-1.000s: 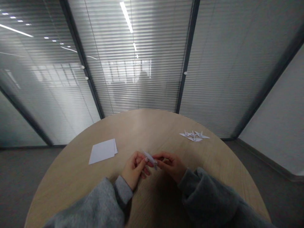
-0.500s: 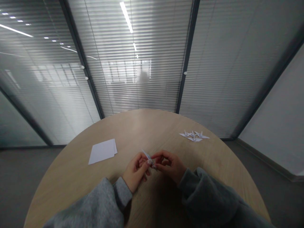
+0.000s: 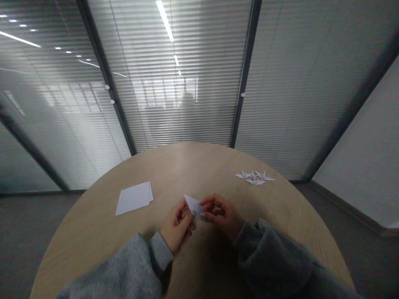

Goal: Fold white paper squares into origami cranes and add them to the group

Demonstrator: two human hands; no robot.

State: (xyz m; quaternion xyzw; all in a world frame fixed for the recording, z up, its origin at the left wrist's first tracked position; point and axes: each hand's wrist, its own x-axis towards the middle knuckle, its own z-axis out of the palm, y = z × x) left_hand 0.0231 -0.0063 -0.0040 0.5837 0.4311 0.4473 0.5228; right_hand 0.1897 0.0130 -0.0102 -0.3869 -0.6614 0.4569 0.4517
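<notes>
A small piece of folded white paper [image 3: 193,205] is held between my two hands above the near part of the table. My left hand [image 3: 177,223] pinches its left lower side between thumb and fingers. On the other side, my right hand [image 3: 223,215] grips the right edge with thumb and forefinger. One broad face of the paper shows, with a pointed corner up at the left. The fingertips cover its lower and right edges.
The round wooden table [image 3: 193,166] carries a few flat white paper sheets [image 3: 134,198] at the left. Several folded paper cranes [image 3: 254,177] sit close together at the right. Glass panels with blinds [image 3: 183,120] stand behind the table's far edge.
The folded paper has turned from nearly edge-on to showing a broad flat face. Both hands have stayed almost in place and still hold it.
</notes>
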